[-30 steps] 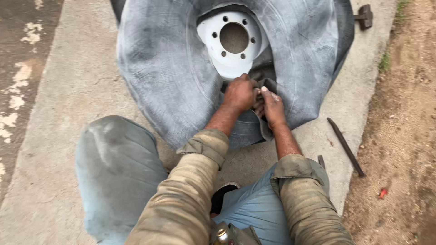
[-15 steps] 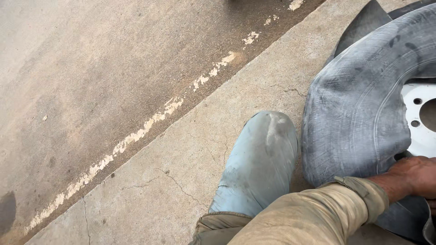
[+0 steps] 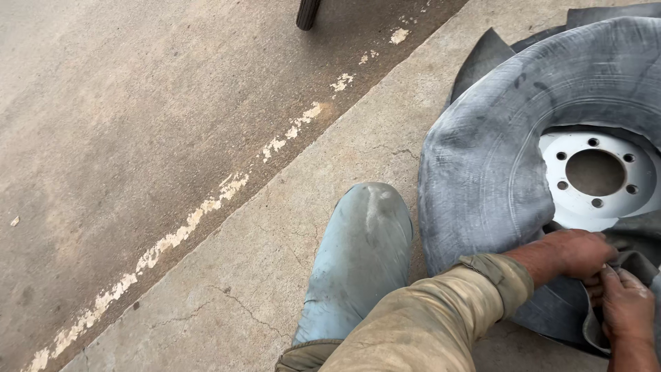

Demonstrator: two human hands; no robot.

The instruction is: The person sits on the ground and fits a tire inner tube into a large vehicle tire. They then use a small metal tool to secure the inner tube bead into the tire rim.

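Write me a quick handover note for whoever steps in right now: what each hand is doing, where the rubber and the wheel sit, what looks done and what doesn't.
Left hand: closed on the dark grey rubber edge just below the white metal wheel disc, knuckles up.
Right hand: gripping the same rubber fold from underneath, touching the left hand.
The big, slack grey rubber tube lies flat on the concrete slab, draped around the disc; the left knee in light blue trousers rests beside it.
Done: the disc's centre hole and bolt holes are exposed.
Left: rubber still rings the disc on every visible side.
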